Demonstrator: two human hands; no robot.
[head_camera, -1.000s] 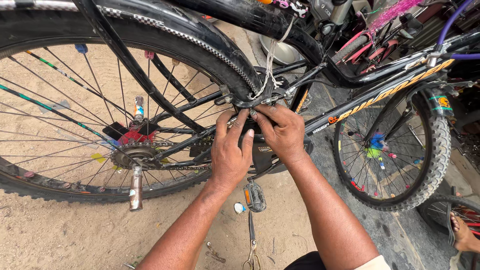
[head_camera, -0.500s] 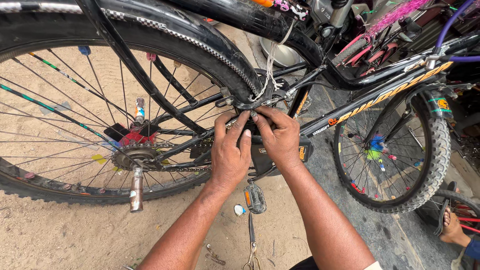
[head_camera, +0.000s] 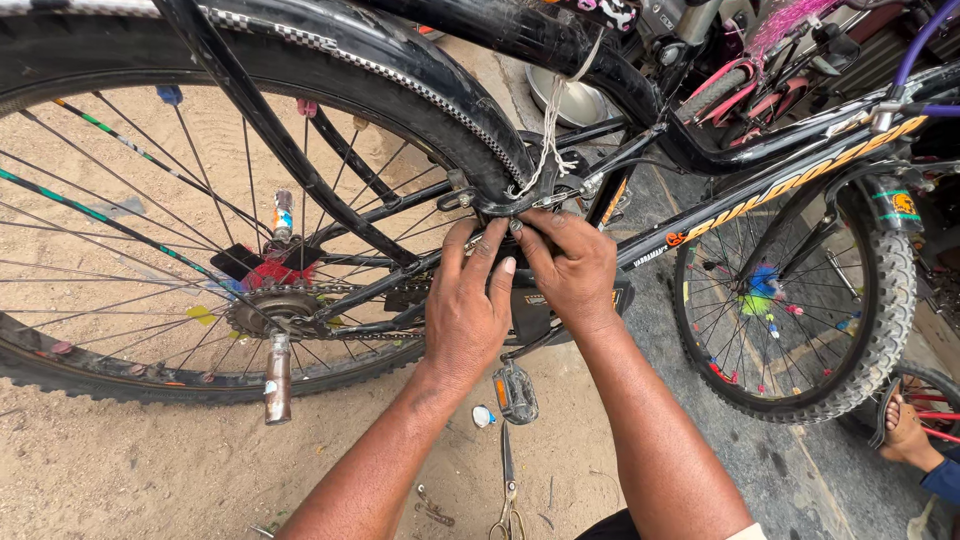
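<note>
Both hands pinch the brake at the rear tyre
Left hand (head_camera: 468, 318) and right hand (head_camera: 568, 262) closed on brake (head_camera: 520, 203); stiff, small metal, best gripped by its arms

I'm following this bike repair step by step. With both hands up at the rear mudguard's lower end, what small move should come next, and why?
Probably pinch and draw the white string tight. Both the left hand and right hand have fingertips at the mudguard end by the frame, where the string hangs loose and looks untied.
</note>
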